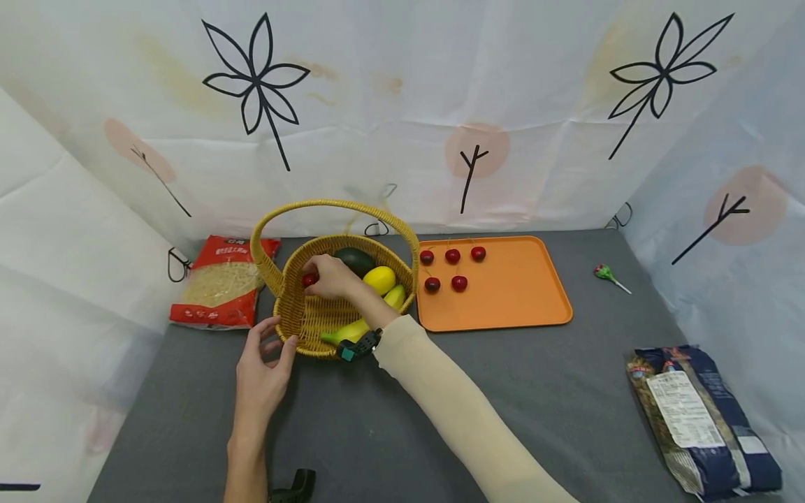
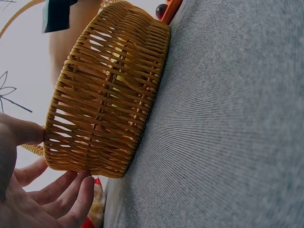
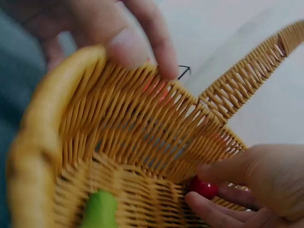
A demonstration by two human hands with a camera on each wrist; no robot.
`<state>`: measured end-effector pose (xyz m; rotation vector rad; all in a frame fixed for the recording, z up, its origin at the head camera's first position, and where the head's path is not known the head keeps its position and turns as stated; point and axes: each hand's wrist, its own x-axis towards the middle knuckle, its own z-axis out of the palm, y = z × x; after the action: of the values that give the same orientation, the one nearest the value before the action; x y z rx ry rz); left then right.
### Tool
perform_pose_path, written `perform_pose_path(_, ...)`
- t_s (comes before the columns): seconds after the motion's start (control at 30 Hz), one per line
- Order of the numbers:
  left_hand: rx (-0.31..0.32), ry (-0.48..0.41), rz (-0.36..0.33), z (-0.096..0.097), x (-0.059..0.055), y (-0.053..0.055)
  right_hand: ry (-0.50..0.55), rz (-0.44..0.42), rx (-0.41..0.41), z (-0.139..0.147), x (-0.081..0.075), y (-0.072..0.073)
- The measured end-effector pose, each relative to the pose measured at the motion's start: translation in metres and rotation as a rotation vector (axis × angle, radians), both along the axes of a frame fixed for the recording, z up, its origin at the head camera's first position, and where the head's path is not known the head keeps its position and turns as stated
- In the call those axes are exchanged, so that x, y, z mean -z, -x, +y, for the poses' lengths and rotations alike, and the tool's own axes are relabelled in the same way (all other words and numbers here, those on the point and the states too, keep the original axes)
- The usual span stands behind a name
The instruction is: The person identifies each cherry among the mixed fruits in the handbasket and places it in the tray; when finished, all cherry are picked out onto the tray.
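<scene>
A yellow wicker basket (image 1: pixel 305 328) with a tall handle stands on the grey cloth. It contains a dark green avocado-like fruit (image 1: pixel 355 261), a lemon (image 1: pixel 380 280) and bananas (image 1: pixel 342 334). My right hand (image 1: pixel 336 278) reaches inside, and its thumb and fingers pinch a red cherry (image 3: pixel 204 187) low against the basket's left wall. At the near left rim, my left hand (image 1: pixel 265 363) holds the basket, thumb and fingers spread around the wicker edge. In the left wrist view, fingertips (image 2: pixel 84 183) lie against the basket's outer side.
Right of the basket lies an orange tray (image 1: pixel 509 286) with several cherries (image 1: pixel 459 283). A red bag (image 1: pixel 220 283) of pale food sits at left. A green-wrapped lollipop (image 1: pixel 606 274) and a dark blue packet (image 1: pixel 704 419) lie at right. Patterned white curtains surround the table.
</scene>
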<state>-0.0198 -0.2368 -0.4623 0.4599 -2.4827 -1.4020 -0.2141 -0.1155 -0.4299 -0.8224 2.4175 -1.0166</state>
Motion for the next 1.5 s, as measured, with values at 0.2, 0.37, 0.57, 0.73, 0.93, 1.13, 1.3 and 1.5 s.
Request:
perform_pose_path(0.2, -0.004, 0.012, -0.002, 0.0, 0.001, 0.001, -0.005, -0.033, 0.047, -0.005, 0.006, -0.003)
perform_pose_path(0.37, -0.008, 0.013, -0.004, 0.0, 0.002, 0.002, -0.007, -0.058, 0.073, -0.008, 0.011, -0.005)
perform_pose_path(0.57, -0.009, 0.015, 0.0, 0.0, 0.001, 0.001, 0.003, -0.08, 0.088, -0.009, 0.014, -0.006)
perform_pose_path(0.73, -0.012, 0.002, -0.002, 0.0, 0.0, 0.001, 0.019, -0.095, 0.08, -0.008, 0.014, -0.005)
perform_pose_path(0.93, -0.012, 0.001, -0.008, 0.0, 0.0, 0.001, 0.061, -0.116, 0.096, -0.006, 0.013, -0.005)
perform_pose_path(1.13, -0.01, 0.0, -0.012, 0.0, 0.0, 0.0, 0.113, -0.121, 0.095, -0.001, 0.012, -0.004)
perform_pose_path(1.3, -0.006, -0.001, -0.013, 0.0, 0.0, 0.001, 0.15, -0.091, 0.091, 0.007, 0.008, -0.003)
perform_pose_path(1.5, -0.006, -0.005, -0.007, 0.0, 0.0, 0.001, 0.175, -0.051, 0.047, 0.022, -0.009, -0.008)
